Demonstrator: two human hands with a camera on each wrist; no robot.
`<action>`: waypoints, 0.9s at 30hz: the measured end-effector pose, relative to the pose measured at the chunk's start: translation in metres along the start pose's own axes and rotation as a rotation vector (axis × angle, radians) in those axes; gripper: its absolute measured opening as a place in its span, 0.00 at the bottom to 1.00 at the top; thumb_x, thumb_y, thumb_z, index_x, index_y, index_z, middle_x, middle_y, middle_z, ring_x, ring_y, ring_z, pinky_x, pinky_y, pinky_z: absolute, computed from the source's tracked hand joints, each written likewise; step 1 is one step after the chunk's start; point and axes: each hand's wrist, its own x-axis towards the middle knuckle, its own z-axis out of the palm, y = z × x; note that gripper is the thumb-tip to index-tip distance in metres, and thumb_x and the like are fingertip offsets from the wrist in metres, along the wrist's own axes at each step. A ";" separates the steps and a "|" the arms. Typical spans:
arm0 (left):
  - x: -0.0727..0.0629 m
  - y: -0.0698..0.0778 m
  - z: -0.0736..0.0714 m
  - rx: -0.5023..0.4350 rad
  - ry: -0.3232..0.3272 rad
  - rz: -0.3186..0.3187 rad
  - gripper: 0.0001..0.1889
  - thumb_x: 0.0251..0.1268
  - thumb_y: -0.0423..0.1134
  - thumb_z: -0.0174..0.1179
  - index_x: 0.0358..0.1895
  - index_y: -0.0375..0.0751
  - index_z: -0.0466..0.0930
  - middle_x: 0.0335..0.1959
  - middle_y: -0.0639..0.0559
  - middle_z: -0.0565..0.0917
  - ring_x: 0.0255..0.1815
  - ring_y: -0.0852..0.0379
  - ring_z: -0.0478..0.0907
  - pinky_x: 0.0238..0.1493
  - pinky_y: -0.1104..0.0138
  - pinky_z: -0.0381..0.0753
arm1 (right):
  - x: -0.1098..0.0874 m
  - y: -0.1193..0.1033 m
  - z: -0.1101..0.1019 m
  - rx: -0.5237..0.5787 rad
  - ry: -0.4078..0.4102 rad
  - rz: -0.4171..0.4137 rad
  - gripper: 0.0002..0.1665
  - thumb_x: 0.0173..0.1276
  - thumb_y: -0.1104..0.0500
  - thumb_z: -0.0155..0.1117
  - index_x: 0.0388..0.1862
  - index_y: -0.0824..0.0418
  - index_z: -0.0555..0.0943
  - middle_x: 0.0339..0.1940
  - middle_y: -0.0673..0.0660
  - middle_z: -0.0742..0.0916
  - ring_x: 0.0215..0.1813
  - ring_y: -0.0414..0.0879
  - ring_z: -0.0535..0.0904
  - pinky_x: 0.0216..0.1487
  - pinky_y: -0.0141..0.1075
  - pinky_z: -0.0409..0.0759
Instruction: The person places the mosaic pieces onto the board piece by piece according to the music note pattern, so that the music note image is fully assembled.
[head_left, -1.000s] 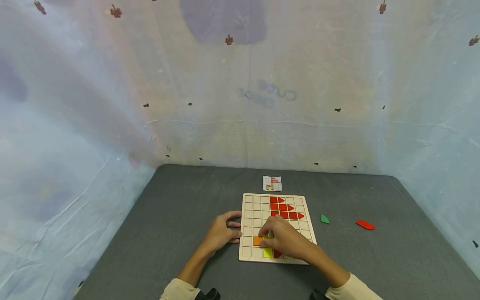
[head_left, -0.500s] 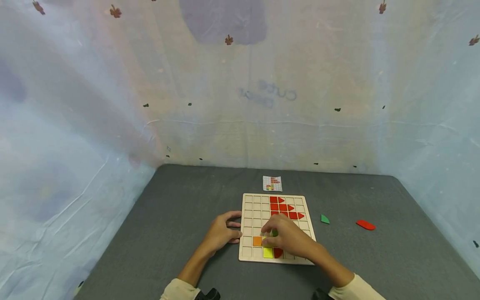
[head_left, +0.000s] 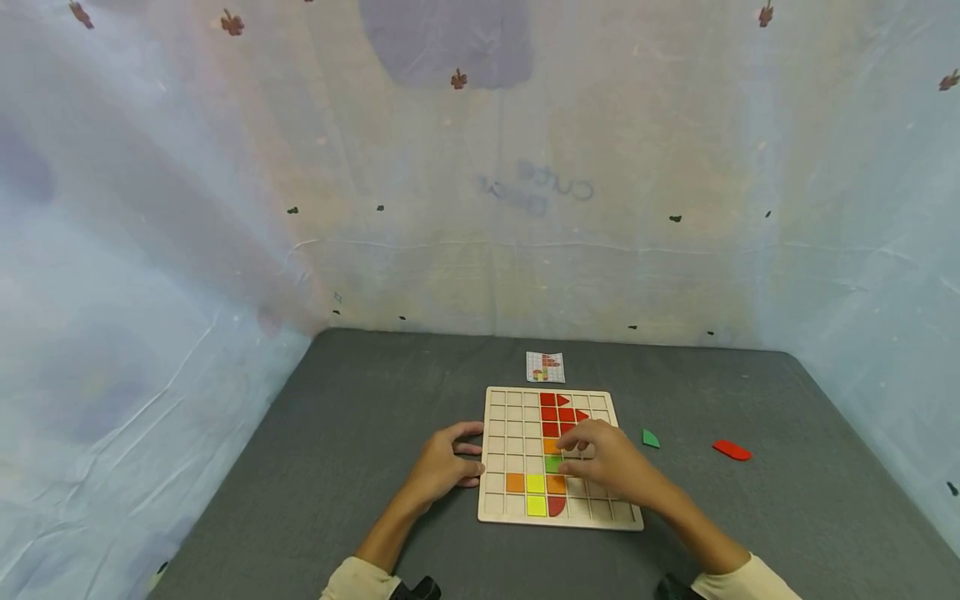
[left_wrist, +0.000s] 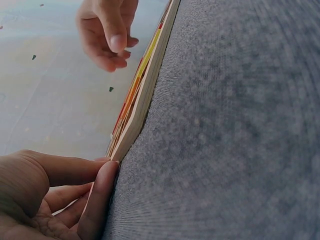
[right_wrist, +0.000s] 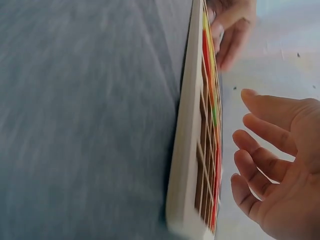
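A pale wooden grid board [head_left: 497, 430] lies on the table, with coloured flat tiles in some of its cells. Thumb and fingers of my left hand [head_left: 442, 467] grip its left edge; the left wrist view shows their tips meeting at the board's rim [left_wrist: 131, 127]. Over the right part of the board hovers my right hand [head_left: 603, 458], its fingers loosely bent and holding nothing. Near its fingertips are an orange tile [head_left: 551, 447] and a green tile [head_left: 552, 464]. Closer to the front sit yellow tiles [head_left: 536, 505], more orange ones and a round-edged red tile [head_left: 556, 506].
Behind the board lies a small printed pattern card [head_left: 545, 367]. To the right, a green quarter-circle tile [head_left: 650, 438] and a long red tile [head_left: 731, 450] rest on the grey table [head_left: 390, 400]. A patterned cloth hangs around the back and sides.
My right hand has moved right and slightly back from the lower tiles, uncovering yellow, orange and green tiles beneath it. The left hand has stayed at the board's edge.
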 end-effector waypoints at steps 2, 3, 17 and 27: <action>0.000 0.000 0.000 0.000 0.001 0.000 0.35 0.59 0.23 0.71 0.72 0.35 0.77 0.52 0.37 0.86 0.44 0.51 0.88 0.34 0.61 0.93 | -0.003 0.005 -0.005 -0.009 0.009 0.023 0.16 0.67 0.53 0.80 0.51 0.56 0.90 0.46 0.48 0.89 0.47 0.47 0.80 0.47 0.37 0.82; 0.000 0.000 0.000 -0.001 0.001 -0.001 0.35 0.59 0.23 0.72 0.72 0.35 0.77 0.52 0.37 0.86 0.44 0.51 0.88 0.34 0.61 0.93 | -0.005 0.008 -0.008 -0.016 0.015 0.029 0.16 0.67 0.53 0.80 0.51 0.56 0.90 0.46 0.48 0.89 0.47 0.46 0.80 0.46 0.37 0.82; -0.003 0.002 0.001 -0.012 0.012 0.022 0.36 0.58 0.22 0.72 0.73 0.32 0.75 0.53 0.34 0.86 0.45 0.49 0.88 0.34 0.57 0.93 | -0.021 0.041 -0.039 -0.077 0.088 0.123 0.20 0.67 0.53 0.80 0.54 0.58 0.89 0.49 0.52 0.88 0.50 0.49 0.81 0.50 0.48 0.83; -0.002 0.002 0.001 -0.003 0.013 0.014 0.35 0.58 0.22 0.72 0.72 0.33 0.76 0.52 0.35 0.86 0.44 0.50 0.88 0.34 0.59 0.93 | -0.027 0.064 -0.054 -0.093 0.096 0.210 0.29 0.66 0.51 0.80 0.61 0.63 0.85 0.57 0.60 0.89 0.58 0.58 0.85 0.58 0.59 0.84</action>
